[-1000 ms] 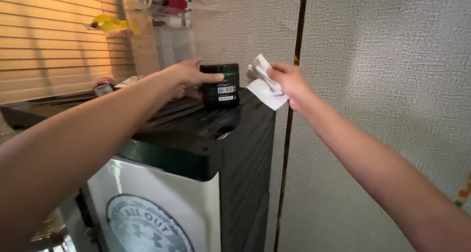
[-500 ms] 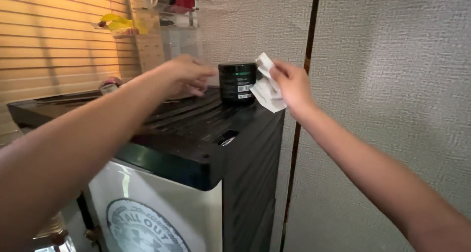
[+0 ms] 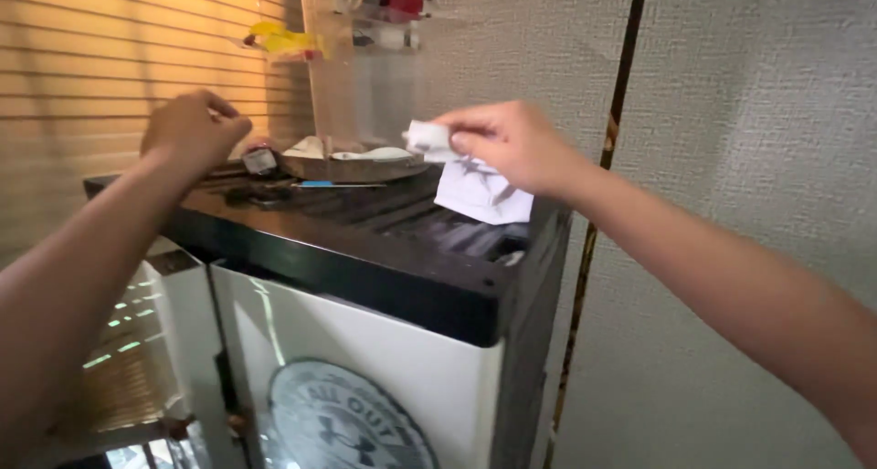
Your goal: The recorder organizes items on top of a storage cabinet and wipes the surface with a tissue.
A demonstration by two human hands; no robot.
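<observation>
The right hand (image 3: 507, 145) reaches out over the top of a black cabinet (image 3: 384, 250) and pinches a crumpled white paper tissue (image 3: 475, 188) between thumb and fingertips; one bunched end of the tissue sticks out to the left of the fingers, while the looser sheet hangs below the hand just above the cabinet's ribbed black top, near its right back corner, and whether it touches the surface cannot be told. The left hand (image 3: 194, 131) is raised above the left back part of the cabinet, fingers curled loosely into a fist, holding nothing that can be seen and well apart from the tissue. Between the two hands, toward the back of the cabinet top, sits a shallow brown dish (image 3: 352, 163) with pale things lying in it, a thin blue pen-like stick (image 3: 333, 185) lies just in front of it, and a small round container (image 3: 260, 158) stands to its left, below the left hand. The cabinet has a white front door with a round dark emblem (image 3: 352, 428). Behind are a textured grey wall (image 3: 749, 113), tan slatted blinds (image 3: 91, 67) at the left, and a clear shelf (image 3: 365, 21) high up carrying yellow and red objects
</observation>
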